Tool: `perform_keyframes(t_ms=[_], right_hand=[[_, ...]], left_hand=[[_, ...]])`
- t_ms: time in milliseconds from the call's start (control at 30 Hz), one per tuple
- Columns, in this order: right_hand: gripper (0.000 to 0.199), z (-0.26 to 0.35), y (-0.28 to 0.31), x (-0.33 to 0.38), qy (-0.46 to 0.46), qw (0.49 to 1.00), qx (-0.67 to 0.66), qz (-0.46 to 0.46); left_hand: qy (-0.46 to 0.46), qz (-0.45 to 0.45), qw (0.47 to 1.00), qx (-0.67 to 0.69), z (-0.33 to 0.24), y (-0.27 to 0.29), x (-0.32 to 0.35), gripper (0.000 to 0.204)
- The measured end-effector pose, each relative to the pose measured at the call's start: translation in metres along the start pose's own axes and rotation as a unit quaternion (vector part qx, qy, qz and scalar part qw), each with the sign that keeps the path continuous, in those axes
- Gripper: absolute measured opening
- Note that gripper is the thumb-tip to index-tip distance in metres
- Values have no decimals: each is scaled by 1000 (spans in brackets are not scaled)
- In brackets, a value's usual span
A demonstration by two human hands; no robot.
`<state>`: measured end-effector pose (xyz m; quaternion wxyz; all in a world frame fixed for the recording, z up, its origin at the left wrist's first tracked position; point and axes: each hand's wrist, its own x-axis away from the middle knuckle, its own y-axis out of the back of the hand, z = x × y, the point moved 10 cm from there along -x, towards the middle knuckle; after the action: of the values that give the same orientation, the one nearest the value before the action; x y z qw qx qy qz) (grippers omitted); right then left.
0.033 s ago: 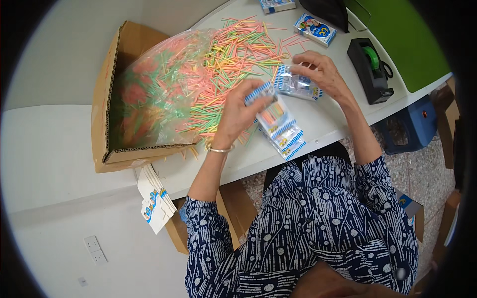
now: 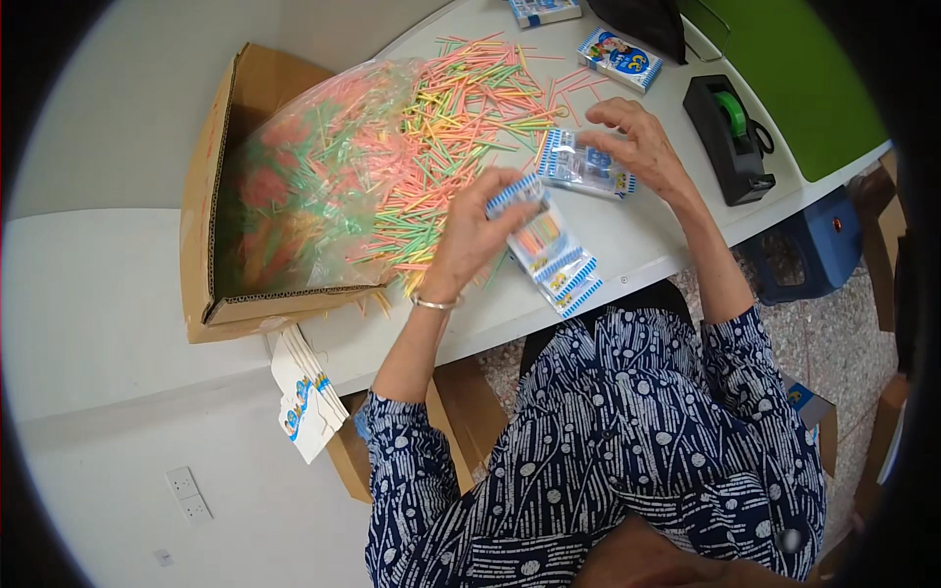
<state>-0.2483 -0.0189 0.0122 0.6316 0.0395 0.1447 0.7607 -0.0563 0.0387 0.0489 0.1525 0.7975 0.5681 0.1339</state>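
My left hand has its thumb and fingers closed on a small clear packet with blue-and-white striped ends. Several pink, yellow and green sticks show inside it. The packet lies over other filled packets at the table's near edge. My right hand, fingers spread and slightly bent, hovers beside flat clear packets with the same striped print, which seem unfilled. Loose thin coloured sticks are heaped on the table beyond my left hand.
A cardboard box on the left holds a clear plastic bag of sticks. On the right stand a black tape dispenser with green tape and a small printed box. Folded white cartons hang by the near left edge.
My left hand has lowered slightly with the packet, bringing it down over the filled ones. The right hand has shifted slightly away from the flat packets.
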Motion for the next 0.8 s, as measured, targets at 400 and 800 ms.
perform_keyframes(t_ms=[400,800], right_hand=[[24,15,4,13,148,963,201,-104],[27,33,-18,18,10,998,-41,49]], left_hand=[[-173,-136,922,-318,-22,5,-12,50],[-129,-108,986,2,-28,1,-27,13]])
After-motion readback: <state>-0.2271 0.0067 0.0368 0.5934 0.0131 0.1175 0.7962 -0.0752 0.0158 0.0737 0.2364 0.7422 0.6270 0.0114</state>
